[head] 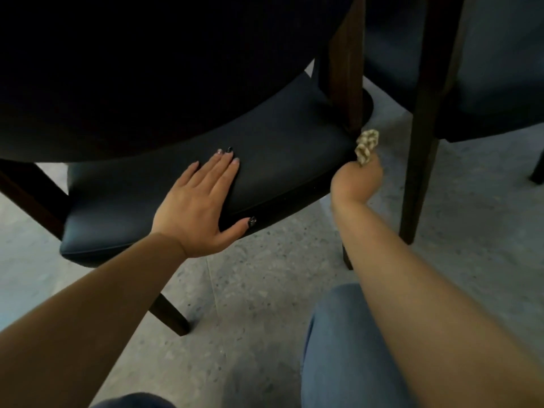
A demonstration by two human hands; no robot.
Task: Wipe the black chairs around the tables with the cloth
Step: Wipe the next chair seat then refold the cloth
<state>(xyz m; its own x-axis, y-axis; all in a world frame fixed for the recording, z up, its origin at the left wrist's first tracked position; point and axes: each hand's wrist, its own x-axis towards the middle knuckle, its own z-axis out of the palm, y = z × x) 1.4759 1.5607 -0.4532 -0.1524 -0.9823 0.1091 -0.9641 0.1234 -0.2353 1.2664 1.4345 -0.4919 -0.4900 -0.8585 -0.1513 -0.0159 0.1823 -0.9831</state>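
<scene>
The left hand (194, 207) lies flat on the dark seat cushion (279, 160) of the black chair (123, 201), fingers straight and together, thumb spread over the seat's front edge; its grip is spread and holds nothing. Just to the right of it, past the seat's right corner, the right hand (356, 181) is curled into a fist, its grip pinching the cloth (366, 145), a small bunched, pale patterned wad that sticks up out of the top of the fist. The cloth sits right against the chair's right rear corner, at the foot of the dark wooden upright (347, 72) that rises from the seat; whether it actually touches the wood cannot be told. Above the left hand the chair's curved backrest (147, 69) hangs over the cushion as a broad black shape. To the right of the cloth-holding grip stands another dark wooden leg (424, 136) belonging to a second chair (494, 83) with a similar dark seat. Below both forearms lies a speckled grey floor (250, 290), and the person's knee in blue jeans (338, 348) shows under the right forearm.
</scene>
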